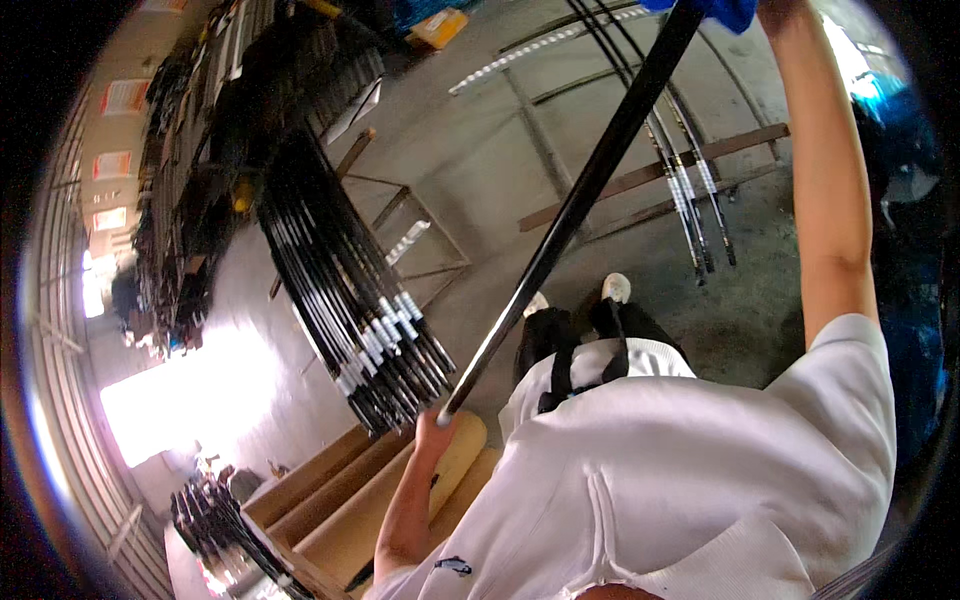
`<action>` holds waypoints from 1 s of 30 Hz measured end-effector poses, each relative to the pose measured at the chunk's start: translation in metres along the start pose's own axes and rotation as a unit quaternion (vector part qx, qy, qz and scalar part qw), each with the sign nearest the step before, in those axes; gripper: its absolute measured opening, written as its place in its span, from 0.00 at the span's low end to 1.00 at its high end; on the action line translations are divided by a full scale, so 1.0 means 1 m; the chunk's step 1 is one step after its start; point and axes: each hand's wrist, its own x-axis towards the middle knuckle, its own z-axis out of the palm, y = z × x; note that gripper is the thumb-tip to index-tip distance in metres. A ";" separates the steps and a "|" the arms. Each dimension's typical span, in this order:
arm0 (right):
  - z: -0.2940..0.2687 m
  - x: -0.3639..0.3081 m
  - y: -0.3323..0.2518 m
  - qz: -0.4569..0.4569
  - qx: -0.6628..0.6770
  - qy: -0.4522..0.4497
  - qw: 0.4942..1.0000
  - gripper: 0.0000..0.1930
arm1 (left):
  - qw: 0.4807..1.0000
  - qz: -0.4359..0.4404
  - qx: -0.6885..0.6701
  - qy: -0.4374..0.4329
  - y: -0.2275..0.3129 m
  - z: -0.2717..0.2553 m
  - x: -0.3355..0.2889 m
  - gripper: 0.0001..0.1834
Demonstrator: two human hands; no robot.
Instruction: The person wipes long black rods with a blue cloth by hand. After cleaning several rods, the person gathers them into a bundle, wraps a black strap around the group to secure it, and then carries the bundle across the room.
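Observation:
A long black pole (pixel 590 185) slants across the view, from the top right down to the lower left. Its pale lower end rests at my left hand (pixel 434 432), whose fingers are closed around it, partly hidden. My right arm reaches up to the top edge, where my right hand (pixel 783 12) is cut off by the frame. There, bright blue material (pixel 735 12), a cloth or a glove, wraps the pole's upper part, and my right hand grips the pole through it; the fingers themselves are hidden.
To the left, a bundle of black poles (pixel 345 290) with pale bands lies on a rack. Several thinner rods (pixel 680 190) rest across a low frame (pixel 650 180) ahead. Brown rolls (pixel 370 490) lie at lower left. Blue wrapped stacks (pixel 905 290) stand at right.

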 end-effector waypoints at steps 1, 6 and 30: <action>0.029 -0.016 0.005 -0.002 -0.010 -0.008 1.000 0.17 | 0.991 0.061 -0.113 0.034 0.010 0.011 0.012 0.16; 0.145 -0.147 0.043 0.055 -0.154 0.010 0.986 0.18 | 0.961 0.196 -0.179 0.074 0.190 -0.005 0.029 0.15; 0.107 -0.366 0.147 0.282 -0.450 -0.405 0.744 0.22 | 0.553 0.375 -0.736 0.104 0.227 -0.157 0.052 0.20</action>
